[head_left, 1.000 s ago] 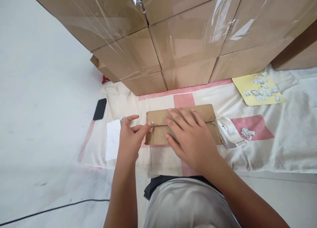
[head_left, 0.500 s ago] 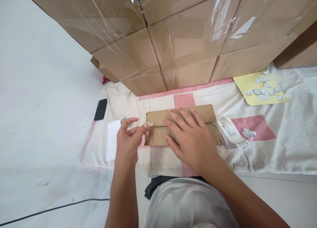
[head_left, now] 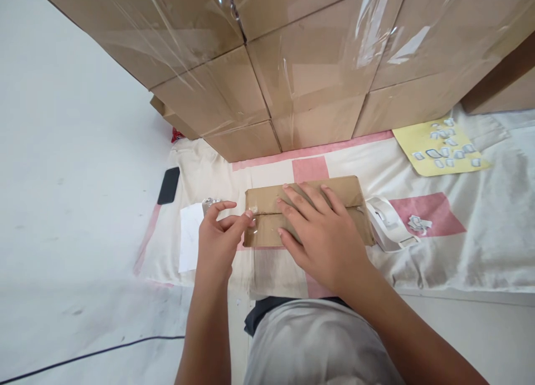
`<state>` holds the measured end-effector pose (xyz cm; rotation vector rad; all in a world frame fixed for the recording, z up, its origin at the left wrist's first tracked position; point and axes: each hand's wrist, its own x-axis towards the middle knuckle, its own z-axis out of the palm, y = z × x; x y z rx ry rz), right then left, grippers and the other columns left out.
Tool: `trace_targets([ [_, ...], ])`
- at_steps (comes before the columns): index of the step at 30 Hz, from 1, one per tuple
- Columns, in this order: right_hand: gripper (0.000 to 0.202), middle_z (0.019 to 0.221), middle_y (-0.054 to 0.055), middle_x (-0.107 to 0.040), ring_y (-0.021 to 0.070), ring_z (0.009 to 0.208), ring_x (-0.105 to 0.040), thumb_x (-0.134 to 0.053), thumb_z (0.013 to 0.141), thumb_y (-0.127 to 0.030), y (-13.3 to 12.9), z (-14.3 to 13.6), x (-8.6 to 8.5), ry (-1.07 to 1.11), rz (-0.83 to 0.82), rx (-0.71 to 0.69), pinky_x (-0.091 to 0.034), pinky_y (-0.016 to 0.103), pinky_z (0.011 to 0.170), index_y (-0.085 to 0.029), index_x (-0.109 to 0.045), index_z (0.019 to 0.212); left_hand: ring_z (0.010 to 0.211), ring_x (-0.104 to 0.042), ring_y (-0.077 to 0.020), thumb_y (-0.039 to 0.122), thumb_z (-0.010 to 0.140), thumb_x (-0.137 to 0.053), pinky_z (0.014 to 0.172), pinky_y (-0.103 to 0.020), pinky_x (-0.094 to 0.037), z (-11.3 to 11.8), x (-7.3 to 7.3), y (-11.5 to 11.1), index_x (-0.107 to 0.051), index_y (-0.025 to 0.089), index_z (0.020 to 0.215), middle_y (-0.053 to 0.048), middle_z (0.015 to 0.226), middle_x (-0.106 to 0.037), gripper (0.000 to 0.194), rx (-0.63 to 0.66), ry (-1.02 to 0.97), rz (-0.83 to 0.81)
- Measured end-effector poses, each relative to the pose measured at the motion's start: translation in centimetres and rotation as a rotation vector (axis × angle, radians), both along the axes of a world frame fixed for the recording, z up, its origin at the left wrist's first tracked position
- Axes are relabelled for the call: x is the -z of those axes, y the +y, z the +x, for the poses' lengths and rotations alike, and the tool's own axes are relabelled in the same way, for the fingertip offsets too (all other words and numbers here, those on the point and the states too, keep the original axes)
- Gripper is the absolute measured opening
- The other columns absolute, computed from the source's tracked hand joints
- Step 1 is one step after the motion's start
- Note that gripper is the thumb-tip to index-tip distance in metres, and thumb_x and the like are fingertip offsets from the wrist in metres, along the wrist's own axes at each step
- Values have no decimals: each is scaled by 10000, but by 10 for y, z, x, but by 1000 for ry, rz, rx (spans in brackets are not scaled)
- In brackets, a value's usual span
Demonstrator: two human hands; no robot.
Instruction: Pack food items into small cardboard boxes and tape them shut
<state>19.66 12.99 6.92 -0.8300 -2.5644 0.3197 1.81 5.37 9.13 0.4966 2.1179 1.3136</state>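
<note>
A small closed cardboard box (head_left: 263, 198) lies lengthwise on the cloth in front of me, with a seam along its top. At its left end a piece of clear tape (head_left: 255, 211) catches the light. My left hand (head_left: 217, 237) is there, thumb and index finger pinched at the tape, its other fingers curled. Across the middle and right of the box top, my right hand (head_left: 324, 234) rests palm down with fingers spread. A white tape dispenser (head_left: 388, 223) stands against the box's right end.
Large stacked cardboard boxes (head_left: 309, 78) wrapped in clear film rise behind. On the cloth (head_left: 351, 159) lie a yellow sheet (head_left: 418, 142) with several small labels, white scraps (head_left: 419, 224), white paper (head_left: 190, 234) and a black phone (head_left: 169, 185). A black cable (head_left: 92, 351) crosses the floor.
My left thumb and index finger have moved slightly right, closer onto the box's left end, and the clear tape now shows against the cardboard there. My right hand stays in place.
</note>
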Motion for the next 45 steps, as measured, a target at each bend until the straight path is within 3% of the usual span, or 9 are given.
trace_targets([
  [5, 430, 1570, 85, -546, 333, 1445, -452, -431, 1080, -343, 0, 0, 1, 0, -1, 1, -310, 551, 1191, -143, -634, 1402, 596, -603, -141, 453, 637, -897, 542, -219, -356, -2, -1, 0, -560, 231, 1035, 2, 657, -719, 567, 9, 14, -26],
  [12, 422, 1564, 88, -552, 335, 1439, -459, -437, 1077, -336, 0, -1, 0, 4, -9, 3, -319, 553, 1185, -148, -643, 1393, 671, -673, -191, 438, 627, -897, 586, -245, -388, -6, 2, 1, -554, 233, 1028, -26, 665, -742, 566, 8, -8, -54],
  [25, 418, 1553, 86, -564, 334, 1432, -464, -437, 1076, -336, 1, -1, 0, 14, -5, 7, -325, 544, 1178, -145, -651, 1379, 497, -480, -109, 393, 565, -875, 551, -234, -308, -8, -4, 4, -546, 230, 1003, 45, 555, -629, 571, 20, -45, -101],
  [37, 406, 1541, 105, -574, 332, 1421, -480, -465, 1068, -333, 0, -1, 1, 33, 3, 13, -339, 545, 1177, -149, -655, 1376, 580, -593, -170, 459, 600, -876, 635, -287, -401, -10, -13, -4, -587, 237, 1022, 19, 569, -652, 557, 19, 47, -113],
  [45, 412, 1553, 95, -563, 335, 1423, -475, -443, 1076, -336, 1, -1, 1, 19, 4, 10, -330, 545, 1176, -146, -654, 1374, 665, -644, -201, 485, 629, -870, 718, -322, -424, -11, -16, 0, -588, 246, 1032, -29, 662, -738, 547, 101, 50, -166],
])
